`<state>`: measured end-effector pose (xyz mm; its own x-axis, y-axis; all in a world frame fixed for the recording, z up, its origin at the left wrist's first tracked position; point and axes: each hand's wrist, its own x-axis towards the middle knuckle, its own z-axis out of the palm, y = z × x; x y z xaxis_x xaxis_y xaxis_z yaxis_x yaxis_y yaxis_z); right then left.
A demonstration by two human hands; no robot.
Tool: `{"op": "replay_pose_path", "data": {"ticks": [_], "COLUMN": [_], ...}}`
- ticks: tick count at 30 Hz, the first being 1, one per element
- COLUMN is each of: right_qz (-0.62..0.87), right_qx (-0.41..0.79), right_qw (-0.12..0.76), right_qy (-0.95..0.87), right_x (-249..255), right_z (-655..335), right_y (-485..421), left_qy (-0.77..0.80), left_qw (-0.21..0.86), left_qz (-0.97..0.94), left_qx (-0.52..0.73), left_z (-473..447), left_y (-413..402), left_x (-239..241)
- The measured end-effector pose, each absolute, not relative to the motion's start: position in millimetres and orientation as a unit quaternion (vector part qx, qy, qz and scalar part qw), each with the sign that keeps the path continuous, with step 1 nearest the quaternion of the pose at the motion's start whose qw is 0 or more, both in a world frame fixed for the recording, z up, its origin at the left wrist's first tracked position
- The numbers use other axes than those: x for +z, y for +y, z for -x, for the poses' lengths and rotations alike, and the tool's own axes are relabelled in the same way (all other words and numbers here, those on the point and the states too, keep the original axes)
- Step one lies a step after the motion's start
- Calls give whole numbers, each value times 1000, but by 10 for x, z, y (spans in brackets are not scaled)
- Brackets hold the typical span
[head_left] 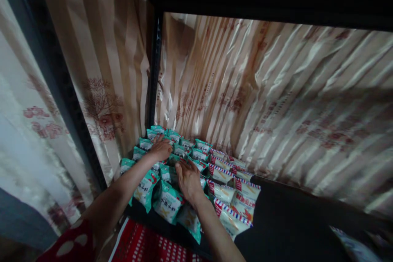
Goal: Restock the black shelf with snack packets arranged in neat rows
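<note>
- Teal snack packets [168, 202] lying in overlapping rows on the dark shelf [288, 217], filling its left end right up to the back corner.
- Left hand [161, 149] reaching deep over the rear rows, palm down, fingers loosely curled, resting on top of a teal packet near the corner; gripping it or just pressing — cannot tell from here.
- Right hand [188, 178] lying flat just beside and nearer, fingers stretched forward and slightly spread, pressing on the middle rows of teal packets, closing on nothing.
- Both forearms angling in from the lower edge, a red sleeve with white spots [69, 247] showing at the left one.
- Sitting just to the right of the teal ones: red-and-white striped packets [233, 208], touching them, in rows of their own.
- Hanging behind and to the left: shiny beige striped curtain [245, 90] with reddish print.
- Peeking out below the shelf edge: a red-and-white chequered surface [144, 245].
</note>
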<state>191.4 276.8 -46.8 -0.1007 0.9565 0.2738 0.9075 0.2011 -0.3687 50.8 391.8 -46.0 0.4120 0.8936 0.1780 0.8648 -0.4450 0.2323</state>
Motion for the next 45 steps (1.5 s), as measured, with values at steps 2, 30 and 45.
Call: {"op": "replay_pose_path", "data": {"ticks": [2, 30, 45], "right_qz": [628, 625, 650], "right_qx": [43, 14, -21], "right_qw": [246, 275, 246], "right_qy": [-737, -730, -719], "right_x": [-471, -285, -199], "right_z": [-1980, -2316, -2476], "right_y": [2764, 2738, 2454], "left_qy": [519, 333, 341], "left_qw": [52, 48, 66], "left_qz": [-843, -937, -934], "left_qx": [133, 90, 84], "left_z": [-619, -1048, -1302], "left_y": [4065, 4315, 4560], "left_x": [-466, -475, -375]}}
